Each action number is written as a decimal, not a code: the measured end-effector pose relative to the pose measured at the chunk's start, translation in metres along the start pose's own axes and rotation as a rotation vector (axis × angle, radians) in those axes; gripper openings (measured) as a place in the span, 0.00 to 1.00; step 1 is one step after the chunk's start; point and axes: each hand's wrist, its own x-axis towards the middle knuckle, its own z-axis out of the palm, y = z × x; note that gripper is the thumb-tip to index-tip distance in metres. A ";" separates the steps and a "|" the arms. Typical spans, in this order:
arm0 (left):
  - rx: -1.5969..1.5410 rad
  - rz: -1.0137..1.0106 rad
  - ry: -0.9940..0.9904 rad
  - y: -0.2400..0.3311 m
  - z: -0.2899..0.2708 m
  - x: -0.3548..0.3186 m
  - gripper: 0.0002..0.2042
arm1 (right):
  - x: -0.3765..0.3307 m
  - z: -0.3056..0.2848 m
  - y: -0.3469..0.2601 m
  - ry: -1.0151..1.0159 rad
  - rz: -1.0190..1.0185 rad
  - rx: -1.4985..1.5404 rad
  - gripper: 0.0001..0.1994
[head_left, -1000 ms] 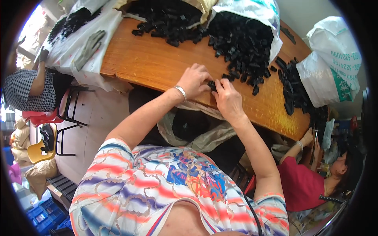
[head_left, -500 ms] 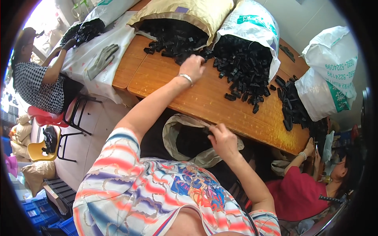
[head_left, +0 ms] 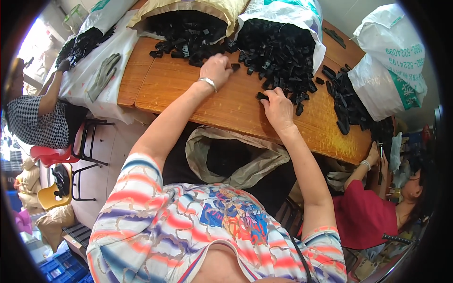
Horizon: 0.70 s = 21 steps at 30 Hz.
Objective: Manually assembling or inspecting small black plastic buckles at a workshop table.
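Note:
Black plastic parts [head_left: 278, 56] spill from a white sack [head_left: 302, 19] and a yellow sack [head_left: 188, 9] onto the wooden table [head_left: 226, 106]. My left hand [head_left: 217, 68], a bracelet on its wrist, is curled into a fist at the edge of the left pile [head_left: 188, 45], with one black part [head_left: 234, 67] at its fingertips. My right hand [head_left: 278, 108] lies at the near edge of the right pile, its fingers bent over a black part [head_left: 262, 96]. An open beige sack [head_left: 236, 155] hangs below the table's front edge, between my arms.
More black parts [head_left: 344, 104] lie by a white printed sack [head_left: 391, 70] at the right. A grey glove [head_left: 104, 75] rests on white sheeting at the left, where a person in a checked top [head_left: 37, 122] works. Another person in red [head_left: 368, 212] sits lower right.
My right hand has come up from the beige sack below the table to the right pile. My left hand has drawn back slightly from the left pile and curled shut.

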 end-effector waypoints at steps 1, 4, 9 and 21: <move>-0.026 0.057 -0.036 0.005 -0.003 -0.011 0.05 | -0.001 0.000 -0.001 -0.002 0.001 0.003 0.12; -0.113 0.181 -0.128 0.027 -0.017 -0.047 0.06 | -0.009 -0.003 -0.006 -0.046 0.042 0.054 0.10; -0.249 0.245 -0.145 0.040 -0.021 -0.072 0.13 | -0.011 -0.008 -0.007 -0.071 -0.030 0.126 0.12; -0.195 0.178 -0.182 0.031 -0.015 -0.073 0.14 | 0.004 0.007 -0.036 -0.012 -0.170 0.277 0.12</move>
